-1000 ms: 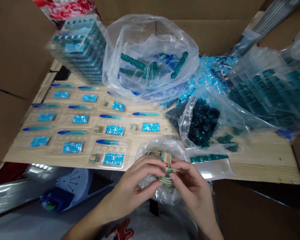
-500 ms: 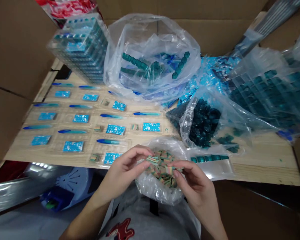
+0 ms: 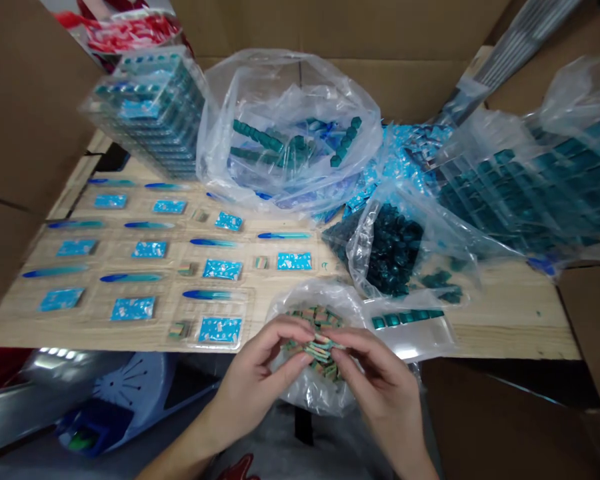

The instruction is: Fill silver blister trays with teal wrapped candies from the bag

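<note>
Over a clear plastic bag [image 3: 293, 303] full of small green-and-orange square pieces [image 3: 320, 315], my two hands meet at the table's front edge. My left hand [image 3: 265, 363] pinches a short row of these striped pieces [image 3: 317, 347] between thumb and fingers. From the other side my right hand [image 3: 380, 373] grips the right end of the same row, its fingertips close to the left ones. Left of the bag lie clear trays [image 3: 245, 313], each with a blue pen-shaped stick and a light-blue packet [image 3: 220, 329]; some also hold small striped pieces.
Behind stand a tall stack of filled trays [image 3: 150, 133] and a large open plastic bag [image 3: 290, 67] with teal strips. To the right are a bag of dark teal pieces [image 3: 395, 253], blue packets [image 3: 405, 160] and a teal strip [image 3: 410, 319] on clear plastic.
My hands have come together; the striped pieces, held apart before, now form one row between them. The view has shifted slightly.
</note>
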A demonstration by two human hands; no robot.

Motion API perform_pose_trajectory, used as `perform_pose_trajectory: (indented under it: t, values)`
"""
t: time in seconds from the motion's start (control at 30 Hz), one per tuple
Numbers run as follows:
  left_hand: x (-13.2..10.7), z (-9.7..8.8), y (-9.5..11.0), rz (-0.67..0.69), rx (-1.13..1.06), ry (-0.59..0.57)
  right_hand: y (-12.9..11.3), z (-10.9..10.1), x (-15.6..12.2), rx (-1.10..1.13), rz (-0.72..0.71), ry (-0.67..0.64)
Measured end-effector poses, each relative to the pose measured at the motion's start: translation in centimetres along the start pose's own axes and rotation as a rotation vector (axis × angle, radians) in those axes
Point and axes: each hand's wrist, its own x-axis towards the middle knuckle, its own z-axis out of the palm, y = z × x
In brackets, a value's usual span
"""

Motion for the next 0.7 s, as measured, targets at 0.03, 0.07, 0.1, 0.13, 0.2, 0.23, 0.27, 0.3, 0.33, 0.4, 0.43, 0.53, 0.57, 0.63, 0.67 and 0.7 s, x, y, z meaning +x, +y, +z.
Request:
perform_pose_trajectory:
  t: [0.03, 0.07, 0.1, 0.13, 0.2, 0.23, 0.27, 0.3, 0.33, 0.4, 0.43, 0.53, 0.57, 0.63, 0.67, 0.7]
  values:
    - [-0.1, 0.1, -0.2, 0.013, 0.012, 0.017, 0.1, 0.0, 0.0, -0.023, -0.035, -0.001]
    - [-0.2, 0.1, -0.3, 0.020, 0.028, 0.034, 0.1, 0.0, -0.1, -0.044, -0.064, -0.001]
    - [-0.3, 0.1, -0.4, 0.021, 0.051, 0.045, 0.2, 0.0, -0.1, -0.062, -0.084, -0.002]
    - [-0.3, 0.1, -0.6, 0.020, 0.080, 0.046, 0.2, 0.0, -0.1, -0.075, -0.094, -0.002]
    - [-0.4, 0.0, -0.8, 0.034, 0.144, 0.027, 0.1, 0.0, -0.1, -0.079, -0.093, -0.003]
    - [-0.4, 0.0, -0.8, 0.054, 0.173, 0.009, 0.1, 0.1, 0.0, -0.069, -0.078, -0.001]
    - [-0.4, -0.1, -0.8, 0.081, 0.200, -0.009, 0.0, 0.1, 0.1, -0.048, -0.050, 0.002]
    - [-0.3, -0.2, -0.7, 0.117, 0.226, -0.023, -0.1, 0.1, 0.1, -0.016, -0.007, 0.003]
    - [-0.3, -0.2, -0.6, 0.153, 0.253, -0.034, -0.1, 0.1, 0.2, 0.028, 0.051, 0.000]
    - [-0.1, -0.2, -0.4, 0.225, 0.289, -0.058, 0.0, 0.2, 0.5, 0.149, 0.181, -0.024]
    - [-0.1, -0.1, -0.3, 0.253, 0.282, -0.069, 0.1, 0.1, 0.6, 0.223, 0.239, -0.046]
    - [0.0, -0.1, -0.1, 0.233, 0.113, -0.069, 0.6, -0.1, 0.8, 0.450, 0.370, -0.065]
    - [0.0, -0.2, -0.2, 0.194, 0.029, -0.064, 0.8, -0.3, 0.9, 0.509, 0.396, -0.043]
    - [0.0, -0.4, -0.5, 0.079, -0.126, -0.064, 1.0, -0.7, 0.9, 0.558, 0.404, 0.027]
    - [-0.1, -0.6, -0.7, 0.014, -0.188, -0.064, 1.0, -0.8, 0.9, 0.539, 0.388, 0.056]
    - [-0.1, -0.7, -0.9, -0.053, -0.237, -0.062, 1.0, -0.9, 0.9, 0.496, 0.368, 0.067]
